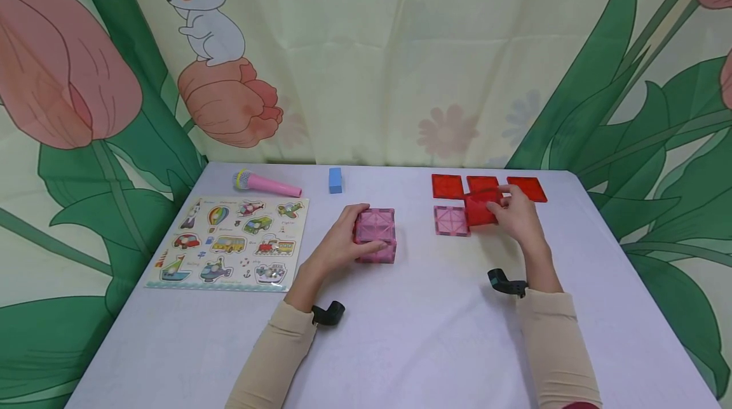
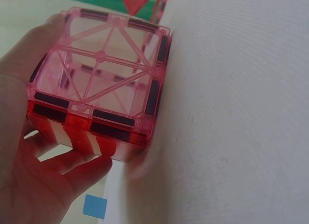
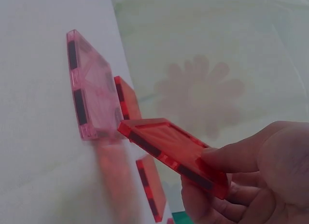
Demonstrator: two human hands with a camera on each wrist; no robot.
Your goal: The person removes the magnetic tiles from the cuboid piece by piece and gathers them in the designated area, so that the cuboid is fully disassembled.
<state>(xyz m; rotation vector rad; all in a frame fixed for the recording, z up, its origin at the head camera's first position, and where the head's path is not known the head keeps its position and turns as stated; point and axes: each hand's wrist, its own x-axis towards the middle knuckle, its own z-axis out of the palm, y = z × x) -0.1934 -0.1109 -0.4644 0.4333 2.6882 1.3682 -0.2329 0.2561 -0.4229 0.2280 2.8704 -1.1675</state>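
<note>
A box of translucent magnetic tiles [image 1: 377,225] stands on the table, with pink faces and a red one along a side in the left wrist view. My left hand [image 1: 334,245] grips it from the left, thumb across the near side. Between thumb and fingers, my right hand [image 1: 519,218] pinches a red magnetic tile [image 3: 166,147], tilted and raised above the table. Beside that tile a pink magnetic tile [image 1: 450,221] lies flat. Behind it are three more red tiles: the left one [image 1: 447,187], the middle one [image 1: 481,183], and the right one [image 1: 528,189].
To the left lies a picture puzzle board [image 1: 234,244] with vehicle shapes. A pink toy microphone [image 1: 269,183] and a blue block [image 1: 335,180] sit near the back edge of the white table [image 1: 423,345]. A printed curtain [image 1: 354,79] hangs behind.
</note>
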